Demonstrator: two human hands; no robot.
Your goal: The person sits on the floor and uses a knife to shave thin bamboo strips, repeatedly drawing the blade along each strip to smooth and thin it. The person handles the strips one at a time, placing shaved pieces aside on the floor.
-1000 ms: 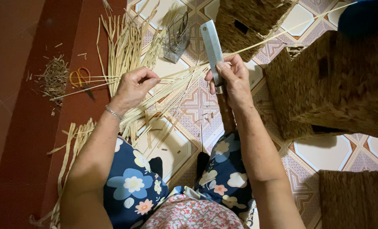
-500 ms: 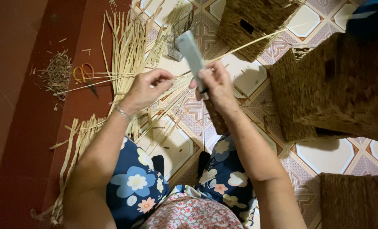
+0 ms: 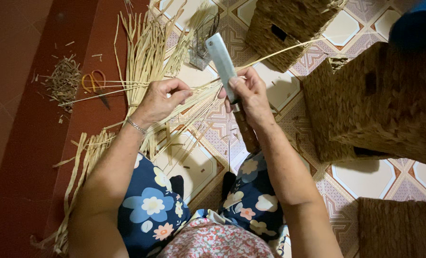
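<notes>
My right hand (image 3: 248, 95) grips a knife with a broad grey blade (image 3: 221, 57) and a brown handle that sticks out below the fist. Its blade points up and away from me. My left hand (image 3: 163, 98) pinches a long pale straw strand (image 3: 279, 51) that runs from the fingers across the blade toward the upper right. A bundle of straw strips (image 3: 143, 57) lies on the floor under and beyond the left hand. My knees in blue flowered cloth (image 3: 151, 205) are below.
Woven straw baskets stand at the top (image 3: 294, 24), the right (image 3: 389, 100) and the lower right (image 3: 399, 229). Orange-handled scissors (image 3: 94, 83) and a heap of straw scraps (image 3: 62, 83) lie on the red floor at left. More straw strips (image 3: 84, 162) lie beside my left leg.
Both hands have drawn closer together. The knife has tilted from nearly upright to leaning left, and the strand now runs across the blade.
</notes>
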